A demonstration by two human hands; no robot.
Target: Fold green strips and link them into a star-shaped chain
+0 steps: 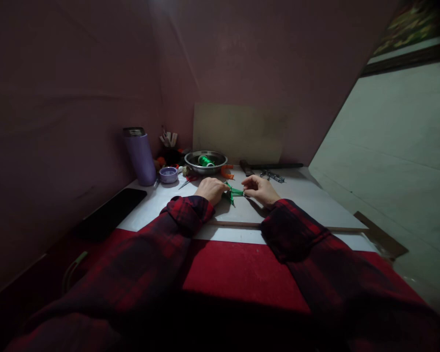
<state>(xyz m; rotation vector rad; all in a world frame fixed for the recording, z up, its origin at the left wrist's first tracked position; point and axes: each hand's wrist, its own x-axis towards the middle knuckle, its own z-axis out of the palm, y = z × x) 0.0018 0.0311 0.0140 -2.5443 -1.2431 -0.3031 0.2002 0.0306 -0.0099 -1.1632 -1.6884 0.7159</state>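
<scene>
On the white board [297, 208] lies a small green shape [235, 191] of what looks like thread, with narrow points sticking out on several sides. My left hand [210, 189] rests on the board at the shape's left side, its fingers curled in and pressed to the green strands. At the right end of the shape, my right hand [262, 189] is closed in a pinch. Its fingertips meet the green strands there, though fine detail is too small to make out. Part of the shape is hidden by my left fingers.
Behind my hands, a metal bowl [190, 165] holds a green thread spool [206, 161]. Scissors [187, 181], an orange-handled tool [227, 172], a hammer [246, 168] and small metal pieces [273, 176] lie nearby. At left are a purple tumbler [140, 156], its lid [168, 175] and a black phone [113, 212].
</scene>
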